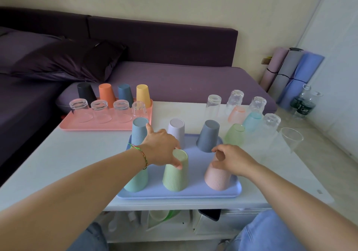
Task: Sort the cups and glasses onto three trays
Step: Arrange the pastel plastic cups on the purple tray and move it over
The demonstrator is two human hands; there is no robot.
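The step in hand looks like settling the near row of ribbed plastic cups on the blue tray [195,193], which lies at the near middle of the white table [77,153]. Six upside-down cups stand on it. In the far row are a light blue cup [139,134], a lilac cup [176,129] and a slate cup [208,137]. In the near row are a teal cup [135,182], half hidden under the left forearm, a green cup [175,175] and a pink cup [218,179]. The left hand [159,148] is spread, with its fingers laid over the top of the green cup and its thumb pointing away towards the light blue cup. It touches the cup rather than clasps it. The right hand [233,159] has its fingers curled round the upturned base of the pink cup and grips it. At the far left, the pink tray [87,127] already carries four solid-coloured cups and four clear glasses [100,111], all inverted. At the far right stands a loose cluster of tall clear glasses [213,105] and tinted translucent cups [235,134]. Whether a third tray lies under them I cannot tell. Two of the three groups therefore seem sorted, and the task looks well past halfway. The next move probably calls for letting go of the pink and green cups once they stand square. The hands can then reach right for the translucent pieces, which are closely packed and easy to knock over, so each one needs a clean lift from above.
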